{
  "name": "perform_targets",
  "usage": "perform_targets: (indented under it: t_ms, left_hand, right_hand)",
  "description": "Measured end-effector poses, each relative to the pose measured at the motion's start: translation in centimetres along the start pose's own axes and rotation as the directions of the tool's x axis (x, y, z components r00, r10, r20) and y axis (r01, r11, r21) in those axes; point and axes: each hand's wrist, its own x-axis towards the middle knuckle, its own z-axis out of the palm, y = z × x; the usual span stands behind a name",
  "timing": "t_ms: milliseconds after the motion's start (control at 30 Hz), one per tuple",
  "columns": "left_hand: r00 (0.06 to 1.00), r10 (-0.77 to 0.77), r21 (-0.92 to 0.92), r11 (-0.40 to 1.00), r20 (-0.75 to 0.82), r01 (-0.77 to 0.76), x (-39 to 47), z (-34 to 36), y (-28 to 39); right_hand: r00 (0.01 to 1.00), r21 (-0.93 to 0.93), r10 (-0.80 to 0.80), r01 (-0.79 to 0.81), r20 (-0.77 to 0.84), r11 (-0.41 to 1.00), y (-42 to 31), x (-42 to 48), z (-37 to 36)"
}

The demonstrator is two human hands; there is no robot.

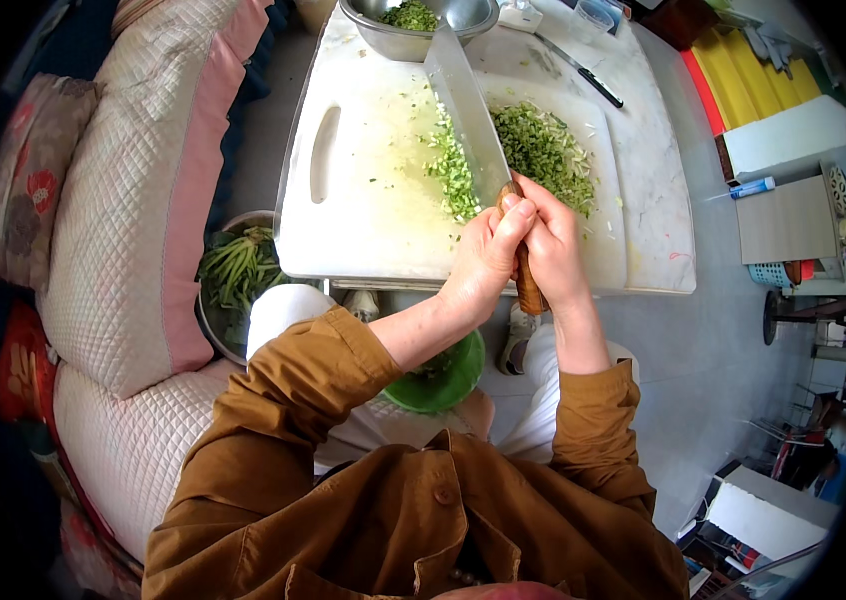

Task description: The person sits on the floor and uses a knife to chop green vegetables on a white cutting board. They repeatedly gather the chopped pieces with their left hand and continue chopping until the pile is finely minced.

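Observation:
Both hands are closed on the wooden handle of a large kitchen knife (471, 112), my left hand (484, 244) on one side and my right hand (552, 229) on the other. The wide blade points away from me over a white plastic cutting board (370, 210). Pale green chopped stems (451, 169) lie along the blade's left side. To its right, a heap of darker chopped greens (543, 150) is spread on the board surface. Behind the board, a metal bowl (393, 41) holds more chopped greens; the blade's far end overlaps its rim in view.
A small black-handled knife (600, 86) and a clear plastic cup (592, 19) are on the marble-patterned table (667, 255). Below its left edge, a metal basin (205, 319) holds leafy greens. A green bowl (434, 386) is between my legs, and a quilted sofa (122, 187) stands left.

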Motion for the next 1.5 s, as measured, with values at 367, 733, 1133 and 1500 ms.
perform_targets:
  t_ms: [367, 733, 1133, 1500]
  left_hand:
    - [0.999, 0.021, -0.013, 1.0, 0.039, -0.021, -0.2, 0.5, 0.5]
    - [0.994, -0.025, 0.0, 1.0, 0.111, 0.025, 0.5, 0.4, -0.8]
    - [0.992, -0.047, -0.021, 0.999, 0.118, 0.05, 1.0, 1.2, -1.0]
    - [0.991, -0.008, -0.034, 0.999, 0.134, 0.012, 2.0, 2.0, -2.2]
  right_hand:
    - [1.0, -0.026, -0.01, 0.009, -0.027, 1.0, 0.0, -0.3, 0.0]
    - [0.997, -0.062, -0.029, 0.025, -0.065, 0.998, -0.4, -0.5, -0.6]
    - [0.994, -0.086, -0.007, -0.003, -0.11, 0.996, -0.2, -0.6, -1.6]
    - [0.991, -0.066, -0.039, 0.031, -0.13, 0.997, 0.1, -0.6, -2.4]
